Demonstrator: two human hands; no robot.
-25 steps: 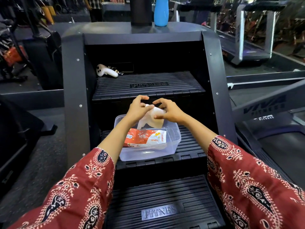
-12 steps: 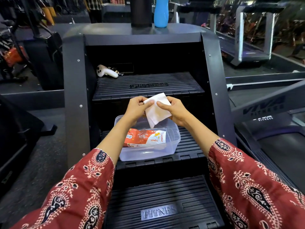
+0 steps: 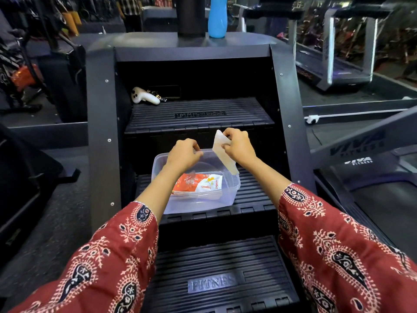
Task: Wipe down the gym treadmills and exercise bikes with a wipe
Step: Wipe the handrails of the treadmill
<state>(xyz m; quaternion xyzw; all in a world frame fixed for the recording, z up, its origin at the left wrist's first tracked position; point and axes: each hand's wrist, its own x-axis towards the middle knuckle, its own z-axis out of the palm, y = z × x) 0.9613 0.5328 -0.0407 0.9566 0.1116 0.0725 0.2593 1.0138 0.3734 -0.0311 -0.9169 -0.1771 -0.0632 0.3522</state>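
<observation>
Your right hand (image 3: 237, 146) pinches the limp, folded white wipe (image 3: 222, 152) above the clear plastic tub (image 3: 228, 197) on a ribbed black step (image 3: 255, 193). Your left hand (image 3: 182, 155) curls at the tub's rim, apart; its grip cannot be told.

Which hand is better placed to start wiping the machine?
Right. The right hand pinches the white folded wipe above the clear plastic tub. The left hand is by the tub's rim with no wipe.
</observation>
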